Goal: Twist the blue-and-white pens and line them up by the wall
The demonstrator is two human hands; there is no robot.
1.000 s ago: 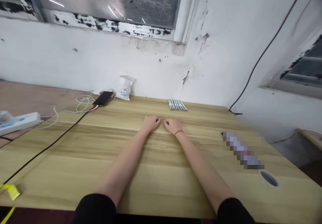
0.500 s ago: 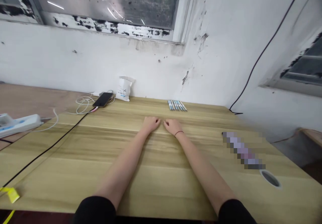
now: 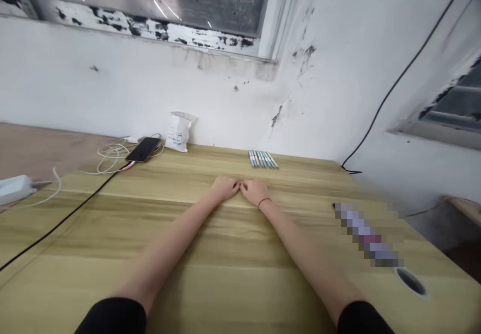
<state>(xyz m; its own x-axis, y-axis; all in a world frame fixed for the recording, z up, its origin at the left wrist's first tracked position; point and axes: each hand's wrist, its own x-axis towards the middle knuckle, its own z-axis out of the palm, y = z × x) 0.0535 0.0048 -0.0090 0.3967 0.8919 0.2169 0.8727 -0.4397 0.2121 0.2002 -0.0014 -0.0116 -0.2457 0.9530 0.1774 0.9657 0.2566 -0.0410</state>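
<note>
On the wooden table point(image 3: 195, 279), in the head view, both hands rest side by side in the middle. My left hand point(image 3: 224, 188) is closed in a loose fist, and nothing shows in its fingers. Curled the same way is my right hand point(image 3: 255, 192), with a thin dark band on its wrist; it too shows nothing held. Thumb sides face each other, at or almost at contact. Beyond the hands, near the wall, several slim pens or markers point(image 3: 262, 159) with pale blue and white barrels lie in a row.
A white packet point(image 3: 178, 132) stands against the wall. Left of it are a phone point(image 3: 144, 149), coiled white cables point(image 3: 108, 149) and a power strip point(image 3: 15, 190). A black cable point(image 3: 71, 213) crosses the left side. On the right lie a blurred-out item point(image 3: 366, 234) and a round table hole point(image 3: 411, 281).
My hands have come closer together, closing most of the small gap between them. Both remain curled. The camera view has shifted slightly, and the pens stay in their row.
</note>
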